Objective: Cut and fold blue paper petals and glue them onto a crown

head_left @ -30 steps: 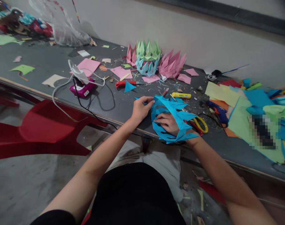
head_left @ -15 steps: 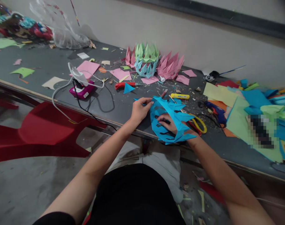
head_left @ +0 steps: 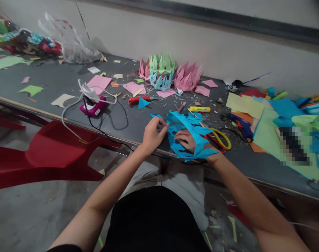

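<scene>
A ring-shaped blue paper crown [head_left: 203,144] with folded points is tilted on its side at the table's front edge. My left hand [head_left: 154,134] is at its left side, fingers curled and thumb pinched against the index finger by the paper's edge. Through the ring reaches my right hand [head_left: 187,140], its fingers bent against the inside of the crown; the band hides part of the hand. Just behind lie a yellow tube [head_left: 200,109] and a small blue paper triangle [head_left: 143,103]. Yellow-and-red-handled scissors [head_left: 222,138] rest beside my right wrist.
Finished-looking pink [head_left: 187,77], green [head_left: 161,63] and light blue [head_left: 161,82] paper crowns stand by the wall. A red-handled cutter [head_left: 137,100], a purple power socket [head_left: 94,107] with cables, a blue glue gun [head_left: 240,125] and coloured paper sheets [head_left: 267,140] lie around. A red chair [head_left: 51,147] is at left.
My left hand has dropped slightly and its fingers have curled in more, away from the crown's upper edge. My right hand's fingers have moved closer together inside the ring. The view has shifted slightly.
</scene>
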Available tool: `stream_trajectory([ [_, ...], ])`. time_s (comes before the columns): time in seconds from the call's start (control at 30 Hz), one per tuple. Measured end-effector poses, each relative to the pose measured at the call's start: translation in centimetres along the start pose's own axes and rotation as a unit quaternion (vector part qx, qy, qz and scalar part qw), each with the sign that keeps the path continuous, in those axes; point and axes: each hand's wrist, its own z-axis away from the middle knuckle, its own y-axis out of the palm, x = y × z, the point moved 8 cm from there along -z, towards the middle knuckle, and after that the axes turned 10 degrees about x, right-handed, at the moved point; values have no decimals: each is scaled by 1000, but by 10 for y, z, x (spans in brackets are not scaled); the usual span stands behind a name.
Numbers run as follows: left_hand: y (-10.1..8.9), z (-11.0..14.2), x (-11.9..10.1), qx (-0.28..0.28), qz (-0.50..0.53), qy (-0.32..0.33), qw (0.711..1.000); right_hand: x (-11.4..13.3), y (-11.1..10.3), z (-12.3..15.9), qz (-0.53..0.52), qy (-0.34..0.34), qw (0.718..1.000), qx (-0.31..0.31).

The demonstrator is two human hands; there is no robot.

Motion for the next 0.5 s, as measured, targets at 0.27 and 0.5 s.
stream_trajectory([
  [0.27, 36, 34, -21, 246, -284, 144, 916, 10, -4, -8, 34, -32, 999, -2],
  [0.5, 40, 37, -18, 273, -340, 148, 887, 3, -6, -5, -25, -27, 999, -27],
])
